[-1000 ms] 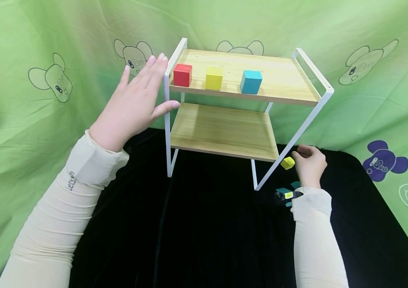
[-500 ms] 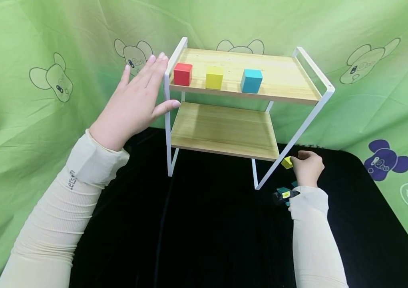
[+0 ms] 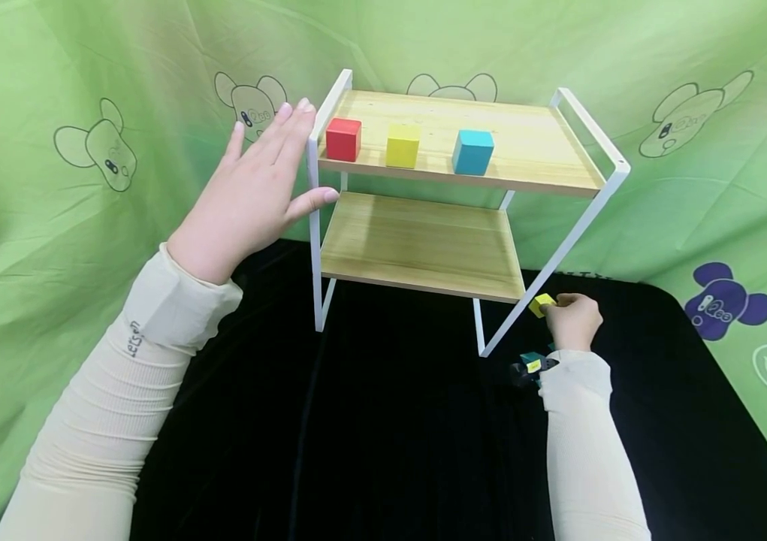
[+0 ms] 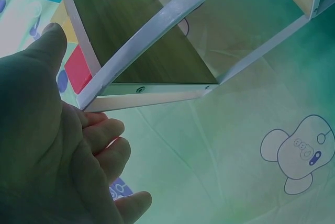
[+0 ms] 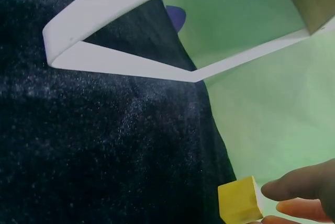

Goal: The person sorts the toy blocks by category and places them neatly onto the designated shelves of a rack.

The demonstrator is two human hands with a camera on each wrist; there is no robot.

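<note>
Two hands: my left grip [image 3: 248,199] braces the white-framed wooden shelf [image 3: 454,180], fingers flat; right grip [image 3: 572,319] pinches a small yellow wooden cube [image 3: 541,304] and should lift squarely.

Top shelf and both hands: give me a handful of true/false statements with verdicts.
1. Three cubes sit on the top shelf: red cube, yellow cube, blue cube. True.
2. The left hand grips the red cube. False: its flat, straight fingers rest against the rack's white frame.
3. The right hand holds a small yellow cube near the rack's right leg. True.
4. The lower shelf carries a green cube. False: no cube shows on it.
5. The rack stands on a black cloth. True.
</note>
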